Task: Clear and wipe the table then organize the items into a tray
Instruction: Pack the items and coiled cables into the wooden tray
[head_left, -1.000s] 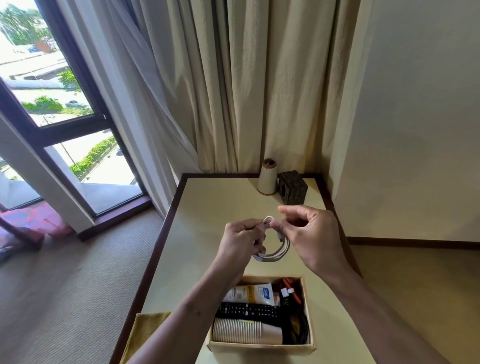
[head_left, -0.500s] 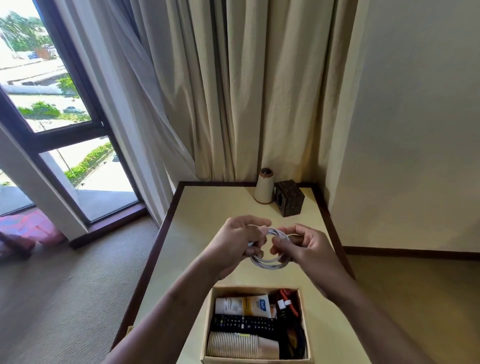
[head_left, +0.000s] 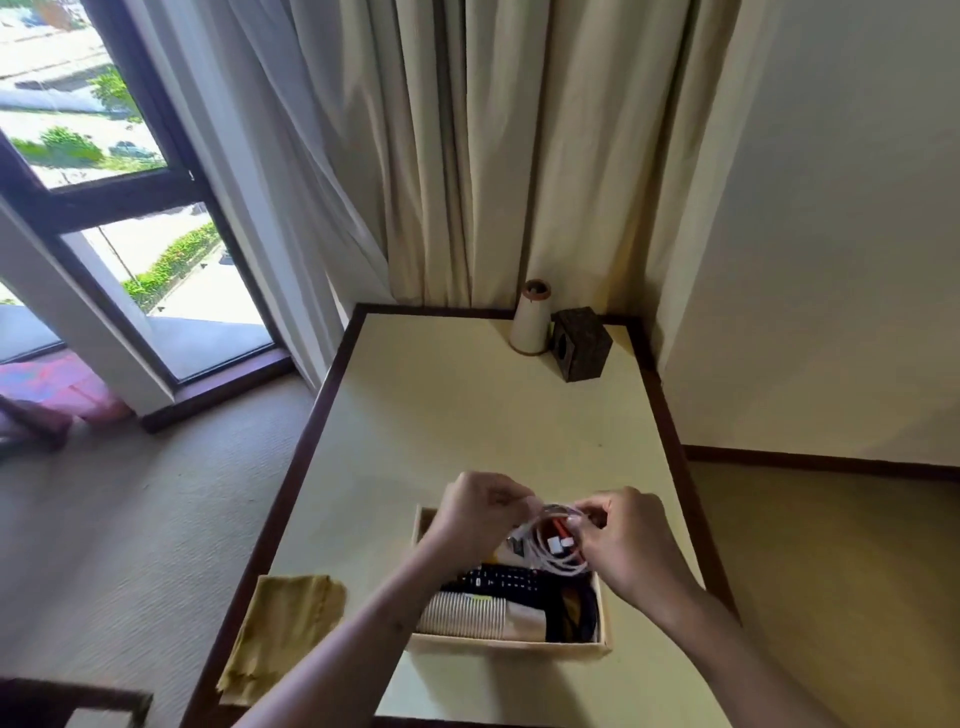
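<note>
A coiled white cable (head_left: 557, 551) hangs just above the far end of the cardboard tray (head_left: 498, 646). My left hand (head_left: 480, 512) pinches the coil's left side and my right hand (head_left: 626, 535) grips its right side. Inside the tray lie a black remote (head_left: 501, 578), a stack of paper cups (head_left: 462, 616), a red cable (head_left: 560, 527) seen through the coil, and dark items at the right. The tray sits on the cream table (head_left: 467, 415) near its front edge. A tube under my left hand is mostly hidden.
A yellow cloth (head_left: 283, 631) lies folded at the table's front left corner. A cream cone with a brown top (head_left: 531, 318) and a dark carved box (head_left: 581, 343) stand at the far edge by the curtain. A wall runs along the right side.
Both hands have carried the white coil toward me and down, from above the bare table to just over the tray's far end. The view has tilted downward.
</note>
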